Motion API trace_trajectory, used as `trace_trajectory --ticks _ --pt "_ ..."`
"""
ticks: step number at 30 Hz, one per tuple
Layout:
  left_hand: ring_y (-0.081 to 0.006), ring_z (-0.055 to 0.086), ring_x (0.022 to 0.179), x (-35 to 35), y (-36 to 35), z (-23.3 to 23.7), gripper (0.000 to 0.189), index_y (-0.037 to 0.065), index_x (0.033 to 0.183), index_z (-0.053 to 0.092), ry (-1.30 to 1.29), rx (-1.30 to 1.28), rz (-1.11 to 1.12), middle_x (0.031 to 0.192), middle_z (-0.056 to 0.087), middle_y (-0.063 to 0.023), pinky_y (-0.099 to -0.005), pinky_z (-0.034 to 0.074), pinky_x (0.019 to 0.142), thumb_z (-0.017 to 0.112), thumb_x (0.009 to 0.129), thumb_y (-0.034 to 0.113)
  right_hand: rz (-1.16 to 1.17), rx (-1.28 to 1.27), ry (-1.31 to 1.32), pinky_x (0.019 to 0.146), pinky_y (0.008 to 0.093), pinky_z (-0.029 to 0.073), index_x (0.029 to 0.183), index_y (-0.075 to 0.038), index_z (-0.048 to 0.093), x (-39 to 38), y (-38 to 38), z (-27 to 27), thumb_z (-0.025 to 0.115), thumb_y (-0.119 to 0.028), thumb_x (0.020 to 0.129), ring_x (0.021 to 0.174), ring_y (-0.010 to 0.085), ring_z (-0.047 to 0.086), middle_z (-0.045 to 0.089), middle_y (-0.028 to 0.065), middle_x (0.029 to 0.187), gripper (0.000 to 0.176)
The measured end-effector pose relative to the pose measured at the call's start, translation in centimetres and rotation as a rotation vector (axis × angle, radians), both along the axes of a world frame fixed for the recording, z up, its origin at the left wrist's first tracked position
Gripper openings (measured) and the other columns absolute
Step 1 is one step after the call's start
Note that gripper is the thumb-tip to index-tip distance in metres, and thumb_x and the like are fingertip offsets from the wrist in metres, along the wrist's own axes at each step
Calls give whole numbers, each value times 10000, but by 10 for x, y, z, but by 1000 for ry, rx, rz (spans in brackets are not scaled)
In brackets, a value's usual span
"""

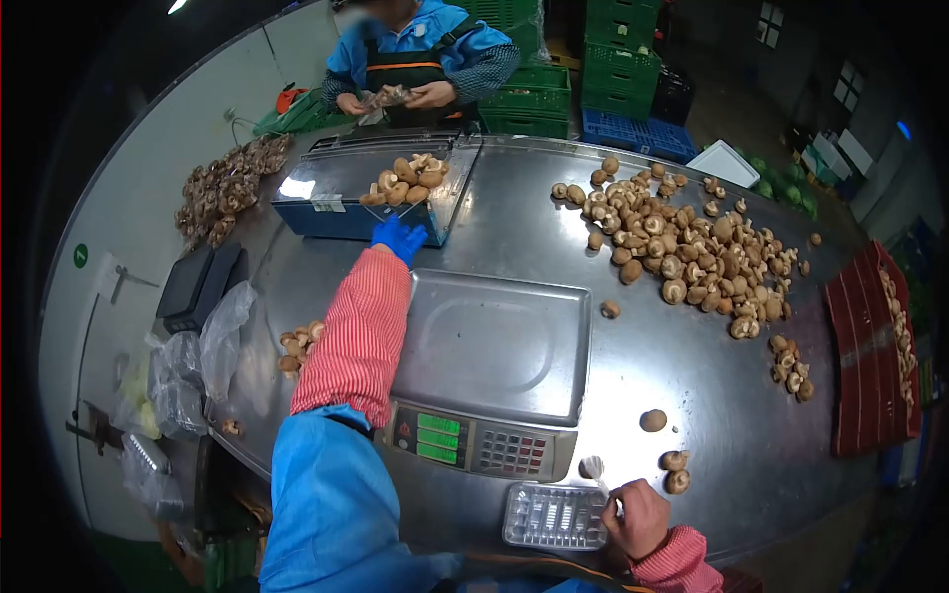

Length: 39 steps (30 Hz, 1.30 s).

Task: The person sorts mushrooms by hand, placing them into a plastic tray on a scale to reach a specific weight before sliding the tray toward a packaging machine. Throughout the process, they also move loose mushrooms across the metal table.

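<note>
My left hand [398,239], in a blue glove, reaches to the front edge of a blue box with a clear top [316,219]. Its fingers are slightly apart and hold nothing visible. A pile of mushrooms [405,181] lies on that box, just beyond the fingertips. My right hand [638,519], bare, is closed beside a clear plastic tray [554,516] at the near edge. A small pale object with a rounded end [591,466] sticks out by its fingertips; what exactly they pinch is unclear. Between the hands sits a scale with a bare metal plate [494,346] and lit green displays.
Many mushrooms [692,247] are heaped on the metal table [633,381] at the right, with a red crate [860,366] beyond. A few lie near my right hand. Wrapped packs [222,188] are stacked at the far left. Another person [420,59] holds a pack across the table.
</note>
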<state>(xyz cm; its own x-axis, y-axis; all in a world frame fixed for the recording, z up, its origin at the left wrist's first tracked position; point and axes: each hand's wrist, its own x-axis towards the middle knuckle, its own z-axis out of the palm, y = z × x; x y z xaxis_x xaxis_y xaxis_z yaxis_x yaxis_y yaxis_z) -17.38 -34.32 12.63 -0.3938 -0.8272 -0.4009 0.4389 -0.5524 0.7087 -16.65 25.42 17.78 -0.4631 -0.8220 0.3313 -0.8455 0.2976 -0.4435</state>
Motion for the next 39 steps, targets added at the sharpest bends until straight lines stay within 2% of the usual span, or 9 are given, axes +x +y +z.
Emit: trace_trajectory --ticks 2,6,11,16,18,21,28,30,39 --pt "-352 629 896 -10 57 9 460 14 1191 463 -136 -25 -31 982 596 -196 -506 526 834 522 937 393 -18 -39 21 466 326 439 755 -50 549 -12 -2 0 672 7 636 560 234 561 526 79 685 180" --pt "-324 659 730 1 207 51 609 48 1040 566 -213 84 -787 825 647 -170 -479 553 669 495 858 625 -66 -63 132 470 328 428 751 -61 537 -27 -3 4 664 -6 664 545 229 535 495 64 664 163" --pt "-323 666 846 3 355 44 434 105 1337 368 -455 31 -1520 1033 637 -197 -476 569 704 459 965 309 138 12 179 526 340 440 718 -72 477 -34 -3 -12 699 -113 688 582 227 512 461 66 655 227" --pt "-285 659 902 -44 411 27 347 80 1305 419 -400 -158 -1755 1051 632 -181 -388 561 785 447 965 144 -346 96 89 823 415 425 1155 -30 549 -88 38 11 795 -351 614 939 306 497 497 148 1016 675" --pt "-232 644 906 -65 440 36 324 85 1291 448 -333 -237 -1845 1039 630 -142 -338 548 804 443 976 155 -392 114 -174 721 363 469 1192 -44 528 -117 66 3 774 -350 689 786 276 568 571 129 923 638" --pt "-218 637 847 -117 470 -4 315 119 1249 485 -199 -319 -1809 1001 631 -144 -346 551 744 488 934 112 -144 23 -1027 584 288 495 1155 -15 548 -172 115 -49 645 -233 837 606 135 588 575 54 663 397" --pt "-237 542 1086 -252 423 -63 842 167 1440 248 -538 -671 -1441 1235 529 -146 -394 482 859 758 774 247 -1253 -433 -506 598 367 472 1028 -30 576 -353 332 -128 457 -231 935 628 235 599 598 137 689 252" --pt "-278 506 1158 -276 436 -74 947 173 1460 194 -579 -680 -1384 1325 455 -182 -415 473 888 794 734 266 -1452 -58 -91 672 416 498 1014 -13 570 -401 387 -138 479 -214 924 780 325 648 649 194 861 238" --pt "-359 379 1292 -360 500 -120 1280 163 1492 6 -445 -1084 -1229 1470 239 -242 -421 429 989 893 580 306 -908 -151 -314 836 430 472 1132 -35 567 -499 291 -160 465 -214 912 954 385 610 632 232 1006 301"
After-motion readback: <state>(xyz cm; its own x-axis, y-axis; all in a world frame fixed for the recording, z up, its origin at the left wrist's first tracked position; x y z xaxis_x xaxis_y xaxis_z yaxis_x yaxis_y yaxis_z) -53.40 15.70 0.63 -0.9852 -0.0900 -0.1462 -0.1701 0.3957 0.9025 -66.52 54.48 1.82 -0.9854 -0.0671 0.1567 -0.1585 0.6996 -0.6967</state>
